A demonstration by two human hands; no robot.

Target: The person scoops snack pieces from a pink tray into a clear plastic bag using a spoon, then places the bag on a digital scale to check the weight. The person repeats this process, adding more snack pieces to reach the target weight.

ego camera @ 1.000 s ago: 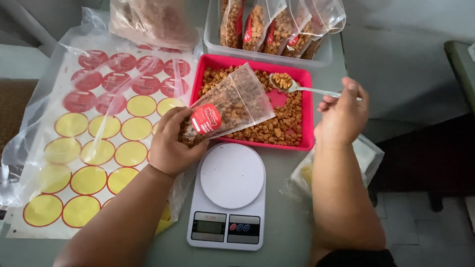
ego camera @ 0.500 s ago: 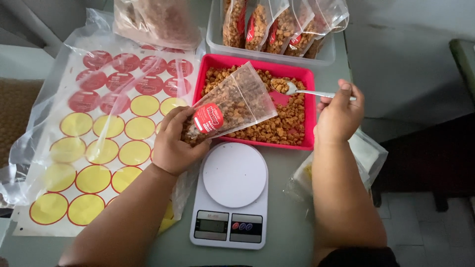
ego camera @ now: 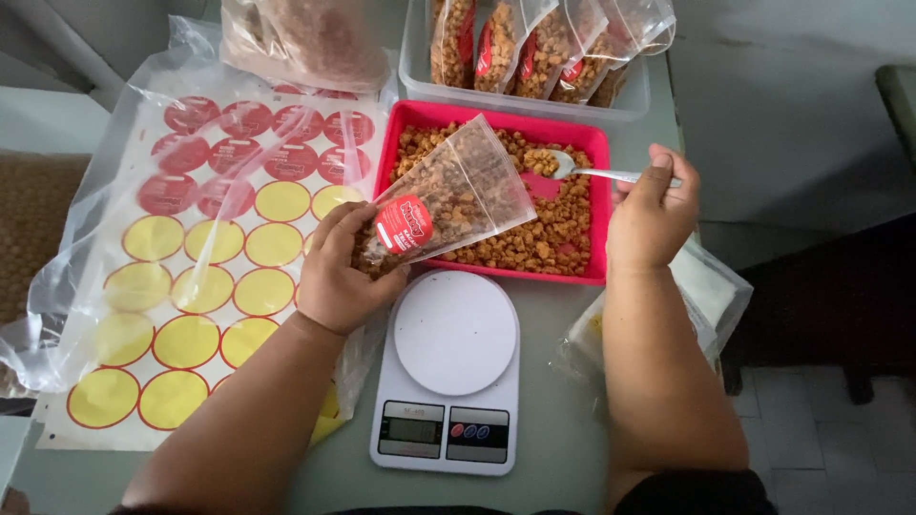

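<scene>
Head view: the left hand (ego camera: 339, 277) is closed around the bottom of a clear pouch (ego camera: 448, 200) part-filled with snack, tilted over the red tray (ego camera: 599, 205). The right hand (ego camera: 654, 215) pinches a spoon (ego camera: 592, 172) loaded with snack above that tray. A white scale (ego camera: 453, 367) sits on the desk just below the tray, sticker sheets (ego camera: 205, 253) to its left

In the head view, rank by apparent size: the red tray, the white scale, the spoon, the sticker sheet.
1. sticker sheet
2. red tray
3. white scale, looking close to the tray and nearer the camera, so unsure
4. spoon
</scene>
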